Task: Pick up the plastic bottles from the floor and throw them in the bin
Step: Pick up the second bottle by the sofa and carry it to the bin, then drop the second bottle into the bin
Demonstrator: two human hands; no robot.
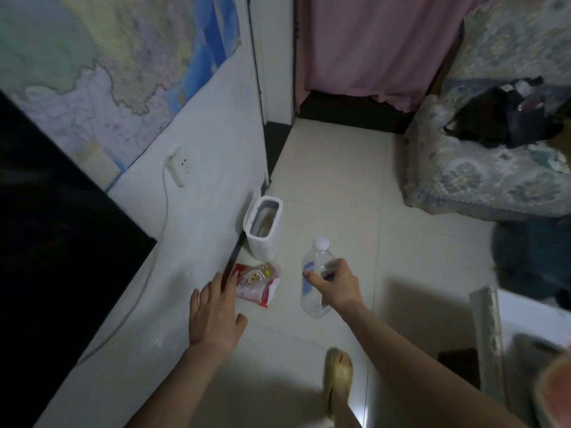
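Observation:
A clear plastic bottle [313, 274] with a white cap and a blue-and-white label is held in my right hand [335, 282], gripped around its middle, cap pointing away from me. A small white bin [266, 239] with its lid flipped open stands against the white wall, up and to the left of the bottle. My left hand [213, 313] hovers open with fingers spread near the wall, just left of a red-and-white snack wrapper [258, 284] lying on the floor in front of the bin.
Pale floor tiles [333, 180] stretch ahead. A patterned sofa [482, 168] with dark clothes on it fills the right. A pink curtain [370, 47] hangs at the back. A map [108, 66] and a wall socket [177, 168] are on the left. My sandalled foot [338, 378] is below.

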